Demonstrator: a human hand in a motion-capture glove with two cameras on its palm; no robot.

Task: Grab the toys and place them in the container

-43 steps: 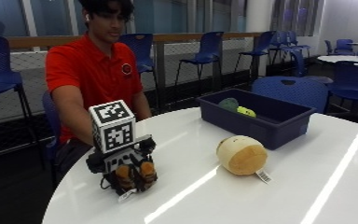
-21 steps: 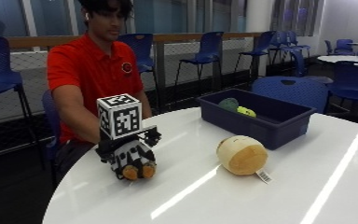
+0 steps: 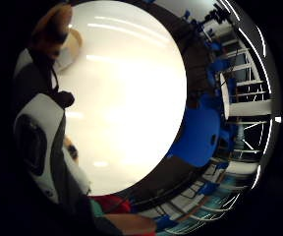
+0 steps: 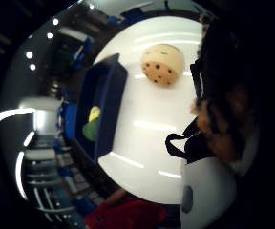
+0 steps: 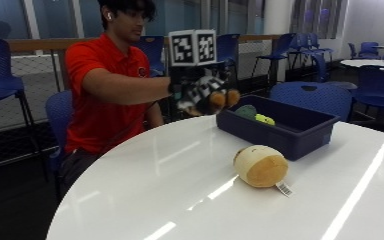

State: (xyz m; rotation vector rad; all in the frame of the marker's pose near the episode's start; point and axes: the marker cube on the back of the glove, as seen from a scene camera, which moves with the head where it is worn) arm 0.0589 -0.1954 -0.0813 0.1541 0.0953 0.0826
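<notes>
In the outside view my gloved right hand (image 5: 193,86) is raised in the air and grips a small black-and-white checkered toy with orange parts (image 5: 213,98). It hovers just beside the near-left corner of the navy container (image 5: 292,132). A green toy (image 5: 247,111) and a yellow-green toy (image 5: 265,119) lie inside the container. A tan round plush with a tag (image 5: 261,165) lies on the white table (image 5: 179,195) in front of the container. The thumb side palm view shows the container (image 4: 104,95), the tan plush (image 4: 163,64) and the held toy (image 4: 221,119) close to the palm.
The round table's edge curves close to the person's lap. Blue chairs (image 5: 312,95) stand behind the container and around the room. Bare tabletop (image 3: 127,98) lies under the hand, and the tan plush (image 3: 71,45) shows at its rim.
The hand has lifted the checkered toy off the table, rising and moving right toward the container. The tan plush and container have not moved.
</notes>
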